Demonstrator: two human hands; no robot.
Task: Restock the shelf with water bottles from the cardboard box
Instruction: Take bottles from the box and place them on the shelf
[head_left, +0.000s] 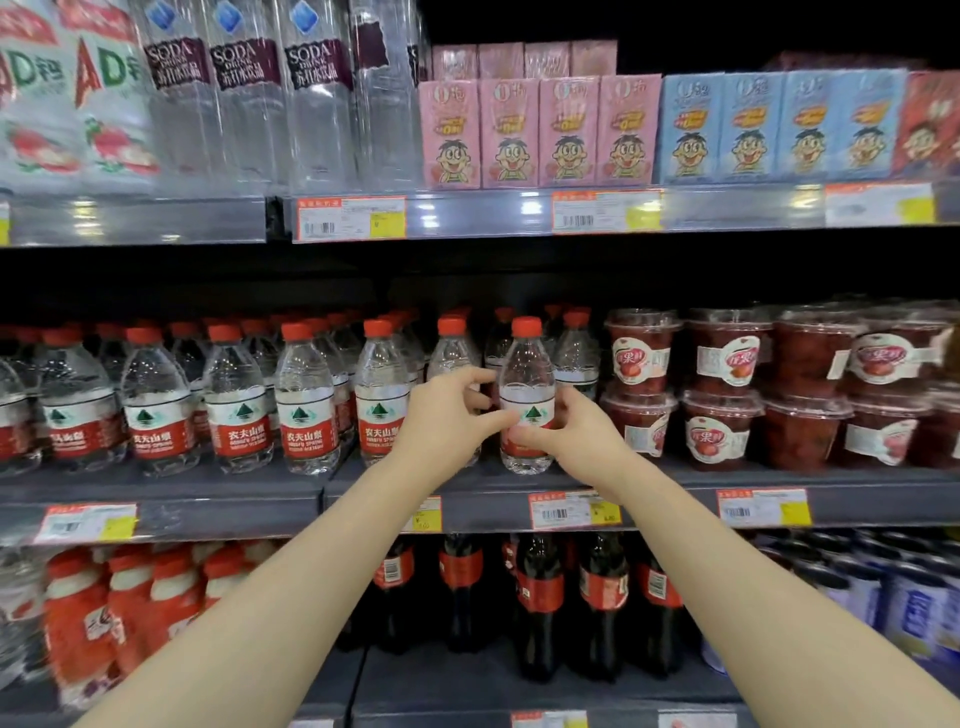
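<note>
R hand (569, 434) fingers (524, 434) are curling round the water bottle (527, 364) at label height, clamping it. L hand (447, 415) is pinching its left side w/ thumb and index tip. Bottle is standing upright at the near edge of the middle shelf (675, 488), at the right end of the red-capped bottle row (234, 410), just left of the fruit cups (722, 395). Cola bottles (540, 597) are sitting on the shelf below.
</note>
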